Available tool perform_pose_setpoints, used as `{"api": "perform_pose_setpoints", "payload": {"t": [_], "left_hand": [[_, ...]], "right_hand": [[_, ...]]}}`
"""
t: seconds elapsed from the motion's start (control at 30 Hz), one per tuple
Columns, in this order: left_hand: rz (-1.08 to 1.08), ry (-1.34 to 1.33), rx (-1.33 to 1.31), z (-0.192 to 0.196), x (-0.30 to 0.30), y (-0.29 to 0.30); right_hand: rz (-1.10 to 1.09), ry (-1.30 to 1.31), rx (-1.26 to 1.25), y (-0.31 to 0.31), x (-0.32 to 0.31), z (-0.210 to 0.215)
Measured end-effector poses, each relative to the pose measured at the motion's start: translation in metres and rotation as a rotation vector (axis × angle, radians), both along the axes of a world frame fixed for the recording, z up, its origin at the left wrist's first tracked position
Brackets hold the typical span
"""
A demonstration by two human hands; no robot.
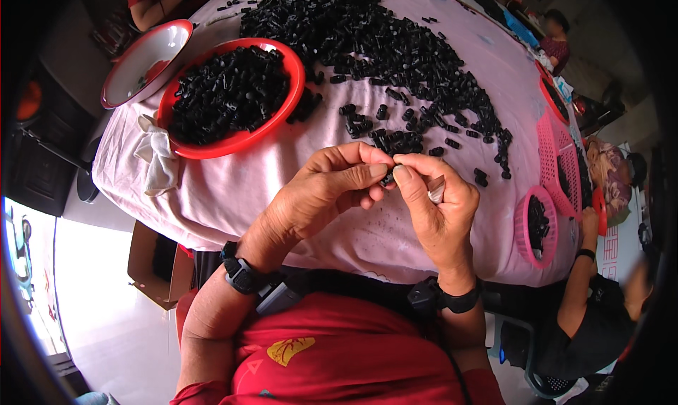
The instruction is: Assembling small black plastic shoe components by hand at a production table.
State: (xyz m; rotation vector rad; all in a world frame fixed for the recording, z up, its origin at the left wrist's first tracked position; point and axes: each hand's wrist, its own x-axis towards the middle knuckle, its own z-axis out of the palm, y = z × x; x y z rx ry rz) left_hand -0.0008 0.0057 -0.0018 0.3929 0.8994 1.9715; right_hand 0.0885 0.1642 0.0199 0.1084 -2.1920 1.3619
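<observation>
Over the near part of the table, my left hand [321,186] and my right hand [441,207] meet fingertip to fingertip. Pinched between their thumbs and forefingers is a small black part [387,179], mostly covered by the fingers. A small pale and brown flat piece [436,189] shows in the curl of my right hand; its kind cannot be made out. Just beyond my fingers lies a loose spread of short black cylindrical pieces [399,138], joined to a large heap [332,27] farther back.
A red-rimmed basin [300,87] full of black pieces stands at left, beside a white basin [131,76] and a cloth [157,158]. Pink baskets [554,225] line the right edge. Other people sit around the pink-covered table [233,193]; a cardboard box [152,292] stands below left.
</observation>
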Motion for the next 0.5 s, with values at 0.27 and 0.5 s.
{"api": "perform_pose_setpoints", "payload": {"t": [0.27,0.5], "left_hand": [[-0.098,-0.068,0.041,-0.001,0.0,0.001],[-0.122,-0.117,0.148,-0.002,-0.001,-0.002]], "right_hand": [[0.033,0.031,-0.021,-0.003,0.0,0.002],[0.032,-0.111,0.121,-0.001,0.007,0.014]]}}
